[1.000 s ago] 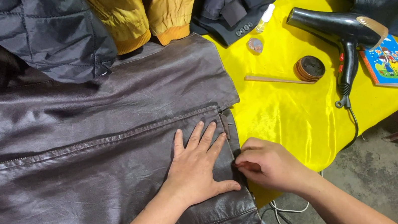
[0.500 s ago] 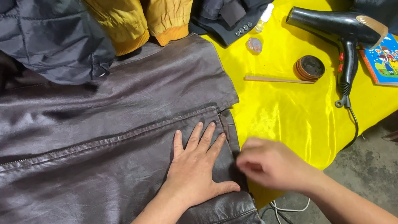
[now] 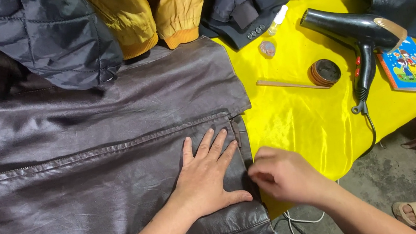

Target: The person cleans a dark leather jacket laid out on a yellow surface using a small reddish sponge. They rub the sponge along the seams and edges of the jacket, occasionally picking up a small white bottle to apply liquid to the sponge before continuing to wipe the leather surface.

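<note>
A dark brown leather jacket (image 3: 92, 163) lies spread over the left of a table covered in yellow satin cloth (image 3: 298, 121). My left hand (image 3: 207, 175) lies flat on the leather near the jacket's right edge, fingers spread. My right hand (image 3: 284, 174) is curled beside it, fingertips pinched at the jacket's edge; what they pinch is hidden.
A black hair dryer (image 3: 362, 34), a round tin (image 3: 325, 72), a thin wooden stick (image 3: 288, 85), a small bottle (image 3: 277, 19) and a colourful booklet (image 3: 412, 66) lie on the cloth. Padded, mustard and dark jackets are piled along the back. A sandalled foot (image 3: 414, 213) is at bottom right.
My right hand has shifted slightly right and down along the jacket's edge. My left hand has stayed flat in place.
</note>
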